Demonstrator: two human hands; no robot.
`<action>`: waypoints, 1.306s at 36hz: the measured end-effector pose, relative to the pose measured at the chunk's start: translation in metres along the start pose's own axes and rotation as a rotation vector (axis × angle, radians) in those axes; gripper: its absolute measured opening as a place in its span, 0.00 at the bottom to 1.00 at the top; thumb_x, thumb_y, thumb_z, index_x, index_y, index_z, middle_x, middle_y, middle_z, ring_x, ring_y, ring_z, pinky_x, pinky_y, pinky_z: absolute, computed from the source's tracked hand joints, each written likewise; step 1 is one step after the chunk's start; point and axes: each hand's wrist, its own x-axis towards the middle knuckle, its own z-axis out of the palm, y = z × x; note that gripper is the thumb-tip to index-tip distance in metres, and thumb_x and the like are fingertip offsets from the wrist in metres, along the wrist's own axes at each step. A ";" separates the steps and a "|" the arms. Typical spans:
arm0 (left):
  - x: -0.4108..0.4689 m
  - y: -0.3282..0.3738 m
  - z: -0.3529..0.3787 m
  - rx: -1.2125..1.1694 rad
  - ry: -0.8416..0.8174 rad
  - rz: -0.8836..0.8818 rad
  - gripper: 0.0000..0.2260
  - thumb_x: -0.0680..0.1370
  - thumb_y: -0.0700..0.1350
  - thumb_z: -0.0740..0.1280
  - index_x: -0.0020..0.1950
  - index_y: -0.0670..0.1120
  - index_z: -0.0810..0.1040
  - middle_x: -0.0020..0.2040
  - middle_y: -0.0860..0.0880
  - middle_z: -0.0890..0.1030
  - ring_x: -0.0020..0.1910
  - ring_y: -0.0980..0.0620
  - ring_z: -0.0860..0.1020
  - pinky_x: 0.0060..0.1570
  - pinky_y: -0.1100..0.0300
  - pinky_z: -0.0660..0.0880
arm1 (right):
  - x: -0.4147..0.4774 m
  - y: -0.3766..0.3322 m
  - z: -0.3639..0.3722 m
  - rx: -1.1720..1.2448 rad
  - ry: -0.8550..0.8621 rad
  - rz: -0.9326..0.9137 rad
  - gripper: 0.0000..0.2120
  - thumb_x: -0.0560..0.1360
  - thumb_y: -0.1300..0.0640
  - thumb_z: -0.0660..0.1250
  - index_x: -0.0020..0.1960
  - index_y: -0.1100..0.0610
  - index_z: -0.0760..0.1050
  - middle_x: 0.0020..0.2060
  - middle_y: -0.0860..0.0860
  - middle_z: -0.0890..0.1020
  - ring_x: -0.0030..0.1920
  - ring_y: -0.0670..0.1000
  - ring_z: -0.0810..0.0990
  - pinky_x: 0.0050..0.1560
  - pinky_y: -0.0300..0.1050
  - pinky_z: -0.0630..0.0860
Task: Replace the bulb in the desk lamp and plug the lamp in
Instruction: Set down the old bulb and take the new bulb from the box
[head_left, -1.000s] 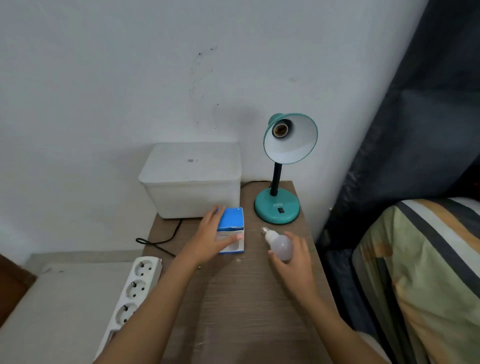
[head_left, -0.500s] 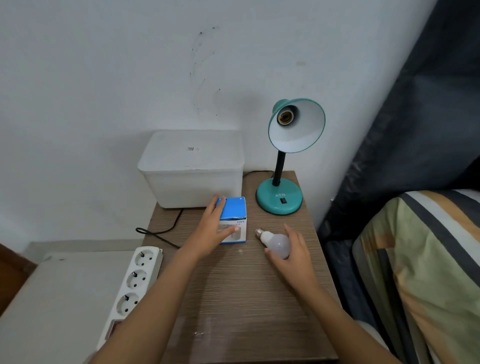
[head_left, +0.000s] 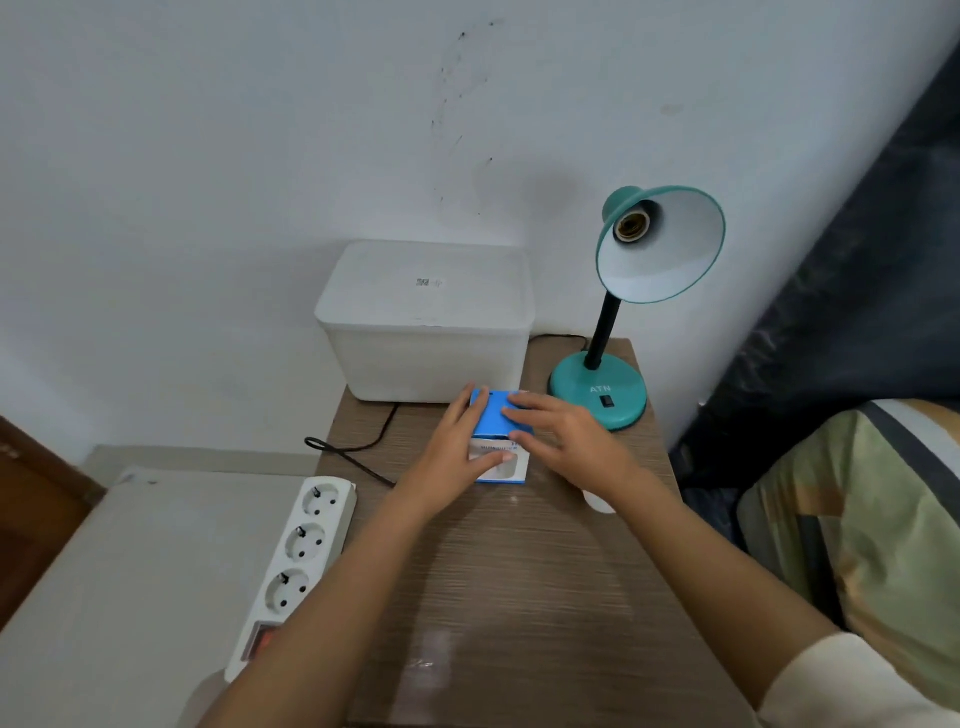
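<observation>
A teal desk lamp (head_left: 598, 396) stands at the back right of the wooden bedside table (head_left: 519, 597). Its shade (head_left: 670, 260) tilts toward me and the socket (head_left: 631, 226) is empty. A blue and white bulb box (head_left: 493, 415) lies in front of the lamp. My left hand (head_left: 457, 452) grips the box from the left, with the thumb across its window. My right hand (head_left: 569, 441) rests straight fingers on the box's top right. A white bulb (head_left: 598, 502) lies on the table, mostly hidden under my right wrist.
A white lidded storage box (head_left: 426, 322) sits against the wall behind the bulb box. A white power strip (head_left: 304, 551) lies off the table's left edge on a lower white surface. A black cord (head_left: 353, 448) runs toward it. A striped bed cover (head_left: 857, 519) is to the right.
My right hand let go of the white bulb, left it on the table and moved left onto the blue box. My left hand stays on the box.
</observation>
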 end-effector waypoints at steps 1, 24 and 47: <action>0.001 -0.001 0.000 -0.004 -0.006 0.001 0.37 0.75 0.53 0.68 0.77 0.50 0.51 0.78 0.51 0.49 0.75 0.54 0.53 0.66 0.65 0.57 | 0.001 0.001 -0.003 -0.048 -0.011 -0.029 0.18 0.77 0.54 0.65 0.66 0.57 0.74 0.68 0.52 0.74 0.69 0.49 0.70 0.70 0.43 0.66; -0.013 -0.005 -0.005 -0.227 -0.037 0.005 0.41 0.72 0.46 0.73 0.75 0.61 0.50 0.73 0.57 0.60 0.72 0.58 0.62 0.70 0.50 0.65 | 0.042 -0.009 -0.029 0.300 0.303 0.270 0.09 0.77 0.58 0.65 0.50 0.61 0.81 0.43 0.54 0.84 0.43 0.49 0.80 0.46 0.37 0.74; -0.013 0.001 -0.007 -0.227 -0.020 -0.016 0.43 0.68 0.44 0.76 0.76 0.48 0.55 0.72 0.50 0.62 0.70 0.55 0.65 0.69 0.54 0.67 | 0.025 -0.047 -0.003 -0.089 -0.190 0.321 0.19 0.68 0.52 0.71 0.55 0.61 0.78 0.51 0.57 0.80 0.52 0.56 0.78 0.50 0.50 0.76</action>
